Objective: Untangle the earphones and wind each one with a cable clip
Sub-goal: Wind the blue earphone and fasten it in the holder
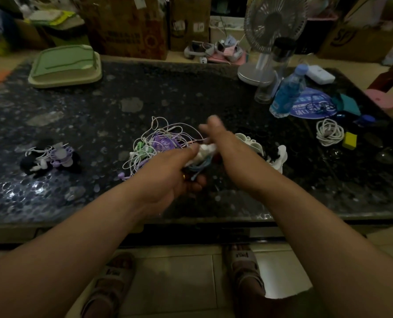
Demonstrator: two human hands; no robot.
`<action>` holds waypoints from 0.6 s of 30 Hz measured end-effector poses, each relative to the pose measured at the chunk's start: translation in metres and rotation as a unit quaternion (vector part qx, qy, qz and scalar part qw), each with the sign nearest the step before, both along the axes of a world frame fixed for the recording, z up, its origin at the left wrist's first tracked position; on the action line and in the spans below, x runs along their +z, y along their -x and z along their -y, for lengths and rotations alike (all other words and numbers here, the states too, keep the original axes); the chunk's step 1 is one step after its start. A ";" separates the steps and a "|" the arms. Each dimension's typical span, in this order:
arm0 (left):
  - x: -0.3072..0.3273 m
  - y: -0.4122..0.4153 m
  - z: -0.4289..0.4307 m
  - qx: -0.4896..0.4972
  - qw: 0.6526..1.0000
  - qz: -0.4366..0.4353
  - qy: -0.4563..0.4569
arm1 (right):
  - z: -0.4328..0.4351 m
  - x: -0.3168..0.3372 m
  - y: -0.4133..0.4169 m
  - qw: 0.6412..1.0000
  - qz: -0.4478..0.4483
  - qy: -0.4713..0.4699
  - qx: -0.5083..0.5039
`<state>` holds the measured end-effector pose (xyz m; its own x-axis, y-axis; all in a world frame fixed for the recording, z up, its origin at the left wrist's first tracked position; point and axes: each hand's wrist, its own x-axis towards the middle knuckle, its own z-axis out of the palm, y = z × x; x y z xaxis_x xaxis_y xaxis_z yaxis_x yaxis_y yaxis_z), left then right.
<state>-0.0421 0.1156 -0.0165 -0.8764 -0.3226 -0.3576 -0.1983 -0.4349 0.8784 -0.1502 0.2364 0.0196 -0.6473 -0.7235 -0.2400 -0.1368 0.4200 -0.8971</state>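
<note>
White clip and blue earphone cord both sit in the left hand. Its fingers curl round the cord and the thumb presses the clip. The bundled cord runs lengthwise from clip toward wrist. The right hand hovers just beyond the clip (blurred, so its grasp cannot be told). The loose tangle lies on the counter, just left of both hands. Judgement: the right hand is nearer for winding.
</note>
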 end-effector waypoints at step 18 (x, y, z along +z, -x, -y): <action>-0.003 0.001 -0.002 0.070 0.997 0.017 0.027 | 0.003 -0.017 -0.024 0.996 -0.079 -0.014 -0.038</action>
<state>-0.0427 0.1173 -0.0197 -0.8090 -0.4605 -0.3653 -0.1697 -0.4121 0.8952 -0.1258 0.2333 0.0027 -0.7312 -0.6651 -0.1515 -0.2413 0.4599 -0.8545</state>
